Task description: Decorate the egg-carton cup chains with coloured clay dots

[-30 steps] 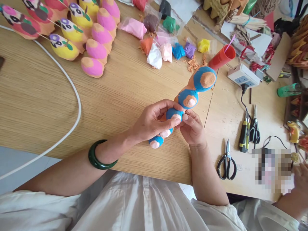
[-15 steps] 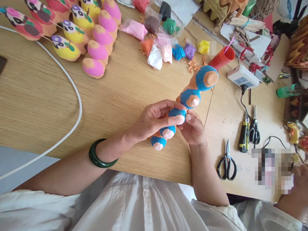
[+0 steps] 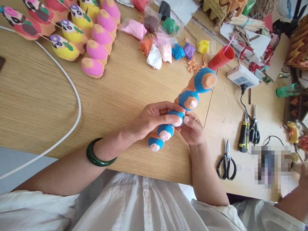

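Blue and orange, the bumpy strip (image 3: pixel 178 114) slants over the wooden table (image 3: pixel 115 106), pale pink dabs (image 3: pixel 165 135) on its nearer bumps; I see the left hand (image 3: pixel 150 120) pinching it at the middle bump, thumb and fingers closed on it, while the right hand (image 3: pixel 194 131) holds the opposite edge of that bump, thumb close in, fingers partly hidden; just beyond its far end is a red cup (image 3: pixel 220 58)

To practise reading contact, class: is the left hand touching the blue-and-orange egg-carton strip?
Touching. The head view shows the left hand with its thumb laid on the middle bump of the blue-and-orange egg-carton strip, no gap between.
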Demonstrator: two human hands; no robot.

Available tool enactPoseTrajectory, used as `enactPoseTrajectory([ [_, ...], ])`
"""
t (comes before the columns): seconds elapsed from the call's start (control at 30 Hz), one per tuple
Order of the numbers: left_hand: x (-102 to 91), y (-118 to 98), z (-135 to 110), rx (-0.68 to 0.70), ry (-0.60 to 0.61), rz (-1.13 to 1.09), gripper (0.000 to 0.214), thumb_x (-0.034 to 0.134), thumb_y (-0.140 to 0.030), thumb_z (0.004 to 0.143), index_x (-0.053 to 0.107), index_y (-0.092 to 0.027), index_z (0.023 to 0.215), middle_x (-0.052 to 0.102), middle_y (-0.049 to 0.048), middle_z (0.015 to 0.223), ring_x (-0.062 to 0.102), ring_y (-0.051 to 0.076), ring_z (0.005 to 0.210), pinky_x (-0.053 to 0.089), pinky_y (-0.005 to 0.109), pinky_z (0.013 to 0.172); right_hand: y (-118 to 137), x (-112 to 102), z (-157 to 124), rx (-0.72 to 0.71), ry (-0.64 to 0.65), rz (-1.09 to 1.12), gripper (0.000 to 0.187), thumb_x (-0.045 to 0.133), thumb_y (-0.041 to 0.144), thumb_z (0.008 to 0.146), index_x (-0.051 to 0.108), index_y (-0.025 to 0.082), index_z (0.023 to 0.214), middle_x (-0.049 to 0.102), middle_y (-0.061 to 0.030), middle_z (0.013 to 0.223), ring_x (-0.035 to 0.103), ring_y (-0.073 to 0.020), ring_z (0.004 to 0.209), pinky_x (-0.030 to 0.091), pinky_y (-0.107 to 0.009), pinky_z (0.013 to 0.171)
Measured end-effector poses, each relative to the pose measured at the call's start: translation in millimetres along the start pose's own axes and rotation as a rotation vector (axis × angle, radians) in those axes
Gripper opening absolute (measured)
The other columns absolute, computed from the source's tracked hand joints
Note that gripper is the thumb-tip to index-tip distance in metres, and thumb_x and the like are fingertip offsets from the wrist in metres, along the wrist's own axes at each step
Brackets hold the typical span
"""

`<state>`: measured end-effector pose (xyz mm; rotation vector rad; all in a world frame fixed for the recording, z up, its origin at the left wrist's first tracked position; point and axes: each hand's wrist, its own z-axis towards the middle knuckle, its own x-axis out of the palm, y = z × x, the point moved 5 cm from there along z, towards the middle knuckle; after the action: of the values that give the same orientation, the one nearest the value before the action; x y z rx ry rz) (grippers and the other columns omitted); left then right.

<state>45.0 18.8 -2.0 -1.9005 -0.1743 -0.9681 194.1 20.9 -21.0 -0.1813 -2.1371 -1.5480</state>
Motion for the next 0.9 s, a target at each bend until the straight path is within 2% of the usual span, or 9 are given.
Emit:
enactPoseTrajectory([
  [0.13, 0.5, 1.1, -1.1, 0.001, -0.018, 0.020, 0.036, 0.092, -0.033, 0.086, 0.065, -0.022, 0.107, 0.074, -0.0016, 0.086, 0.072, 0.014, 0.065, 0.056, 0.023, 0.051, 3.0, 0.2, -1.4, -0.012, 0.005, -0.036, 0.035, 0.098, 0.049, 0.075, 0.077, 0.022, 0.081, 0.062, 0.0047, 0.065, 0.048, -0.0087, 0.054, 0.041, -0.022, 0.049],
  [0.3, 1.1, -1.5, -1.8, 0.034, -0.062, 0.025, 0.043, 0.094, -0.033, 0.082, 0.055, -0.022, 0.097, 0.068, -0.0056, 0.076, 0.062, 0.009, 0.054, 0.052, 0.020, 0.047, 1.8, -2.6, -1.1, 0.008, -0.012, -0.062, 0.038, 0.098, 0.051, 0.073, 0.074, 0.023, 0.082, 0.062, 0.0043, 0.066, 0.048, -0.0100, 0.056, 0.042, -0.024, 0.050],
  [0.43, 1.1, 0.7, -1.0, -0.017, -0.088, 0.014, 0.033, 0.085, -0.037, 0.089, 0.058, -0.022, 0.099, 0.067, -0.0061, 0.075, 0.054, 0.006, 0.045, 0.045, 0.019, 0.040, -0.7, -1.2, 0.8, 0.011, -0.003, -0.040, 0.037, 0.098, 0.050, 0.073, 0.074, 0.022, 0.080, 0.063, 0.0039, 0.067, 0.049, -0.0094, 0.056, 0.042, -0.023, 0.049],
  [0.5, -0.4, 1.4, -0.4, -0.023, -0.114, 0.002, 0.029, 0.082, -0.038, 0.090, 0.060, -0.021, 0.099, 0.067, -0.0048, 0.075, 0.059, 0.008, 0.048, 0.047, 0.020, 0.042, -1.8, -0.5, 1.6, 0.013, -0.011, -0.036, 0.036, 0.097, 0.049, 0.073, 0.075, 0.022, 0.081, 0.064, 0.0037, 0.068, 0.049, -0.0091, 0.055, 0.041, -0.022, 0.048],
  [0.6, -1.5, 1.2, 0.2, -0.012, -0.122, 0.020, 0.031, 0.085, -0.032, 0.085, 0.061, -0.021, 0.102, 0.069, -0.0034, 0.081, 0.067, 0.012, 0.057, 0.051, 0.021, 0.044, -2.6, 0.7, 1.8, 0.018, -0.014, -0.047, 0.035, 0.096, 0.049, 0.075, 0.074, 0.021, 0.081, 0.063, 0.0039, 0.068, 0.048, -0.0088, 0.055, 0.042, -0.023, 0.050],
  [0.67, -1.4, 1.7, 0.0, -0.026, -0.112, 0.028, 0.033, 0.086, -0.027, 0.084, 0.060, -0.023, 0.104, 0.067, -0.0046, 0.081, 0.064, 0.011, 0.053, 0.047, 0.021, 0.040, -2.7, 1.1, 1.6, 0.019, -0.013, -0.063, 0.035, 0.095, 0.048, 0.075, 0.073, 0.021, 0.080, 0.064, 0.0037, 0.068, 0.048, -0.0090, 0.055, 0.043, -0.024, 0.051],
  [0.77, -1.1, 3.2, -0.5, -0.060, -0.096, 0.012, 0.033, 0.086, -0.030, 0.086, 0.060, -0.024, 0.105, 0.063, -0.0064, 0.076, 0.057, 0.009, 0.047, 0.040, 0.019, 0.036, -3.1, 0.4, 1.5, 0.024, -0.019, -0.077, 0.034, 0.095, 0.047, 0.074, 0.072, 0.021, 0.078, 0.065, 0.0030, 0.068, 0.050, -0.0095, 0.056, 0.045, -0.025, 0.052],
  [0.83, -0.9, 3.6, 0.0, -0.058, -0.083, -0.005, 0.033, 0.087, -0.033, 0.087, 0.062, -0.023, 0.105, 0.065, -0.0053, 0.077, 0.062, 0.010, 0.051, 0.043, 0.019, 0.038, -3.1, -0.7, 1.9, 0.028, -0.028, -0.062, 0.035, 0.096, 0.048, 0.073, 0.073, 0.022, 0.079, 0.063, 0.0034, 0.066, 0.049, -0.0096, 0.055, 0.043, -0.024, 0.050],
  [0.9, -1.3, 2.9, 1.3, -0.018, -0.083, -0.031, 0.030, 0.086, -0.036, 0.089, 0.068, -0.020, 0.107, 0.070, -0.0019, 0.083, 0.070, 0.012, 0.061, 0.052, 0.020, 0.047, -2.9, -1.7, 2.7, 0.029, -0.034, -0.022, 0.037, 0.096, 0.051, 0.072, 0.074, 0.022, 0.079, 0.061, 0.0042, 0.064, 0.045, -0.0093, 0.053, 0.039, -0.022, 0.046],
])
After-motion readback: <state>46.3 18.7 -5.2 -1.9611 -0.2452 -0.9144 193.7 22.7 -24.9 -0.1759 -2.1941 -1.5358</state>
